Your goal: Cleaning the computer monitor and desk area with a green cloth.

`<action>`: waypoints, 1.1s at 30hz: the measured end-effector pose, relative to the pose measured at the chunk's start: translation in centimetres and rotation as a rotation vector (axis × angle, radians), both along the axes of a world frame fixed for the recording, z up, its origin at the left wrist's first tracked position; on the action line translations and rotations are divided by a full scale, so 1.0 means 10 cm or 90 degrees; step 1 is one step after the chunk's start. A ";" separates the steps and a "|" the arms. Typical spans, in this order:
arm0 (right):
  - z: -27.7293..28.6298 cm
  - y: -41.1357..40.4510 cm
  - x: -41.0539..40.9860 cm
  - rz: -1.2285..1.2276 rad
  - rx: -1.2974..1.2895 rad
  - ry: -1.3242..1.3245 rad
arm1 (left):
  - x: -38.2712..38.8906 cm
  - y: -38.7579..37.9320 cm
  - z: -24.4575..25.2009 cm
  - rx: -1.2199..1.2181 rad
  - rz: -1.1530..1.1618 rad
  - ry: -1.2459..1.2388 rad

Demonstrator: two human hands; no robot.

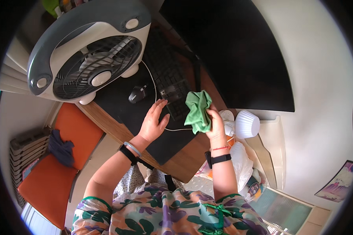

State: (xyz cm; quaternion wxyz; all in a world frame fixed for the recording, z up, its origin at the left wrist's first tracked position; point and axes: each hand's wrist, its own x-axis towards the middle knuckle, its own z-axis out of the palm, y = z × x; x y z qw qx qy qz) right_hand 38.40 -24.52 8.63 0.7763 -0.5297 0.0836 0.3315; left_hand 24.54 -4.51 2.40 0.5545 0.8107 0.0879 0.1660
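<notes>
A crumpled green cloth (197, 111) is gripped in my right hand (216, 124), held above the right end of the desk. My left hand (154, 122) holds nothing; its palm faces down and its thumb stands apart from the fingers. It is over a black desk mat (161, 147), near a black keyboard (170, 73). Whether its fingertips touch anything is hard to tell. Up and left of that hand lies a black computer mouse (137, 94). A white cable (179, 129) runs across the mat, passing behind my left fingers.
A grey and white box fan (101, 79) stands at the desk's left end. Behind the keyboard is a large dark monitor (241, 53). A lamp with a white pleated shade (247, 124) stands at right, above a white plastic bag (241, 164). An orange chair (47, 182) is at lower left.
</notes>
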 end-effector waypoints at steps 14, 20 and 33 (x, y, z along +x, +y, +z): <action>-0.05 0.28 -0.58 -0.046 0.295 0.189 | 0.10 -0.29 0.35 -1.026 -0.112 0.186; -0.01 0.45 -0.51 -0.042 0.193 0.181 | 0.16 -0.37 0.26 -1.161 -0.079 0.235; -0.29 1.21 0.69 0.049 -0.499 -0.593 | -0.04 0.02 -0.16 0.142 -0.034 0.038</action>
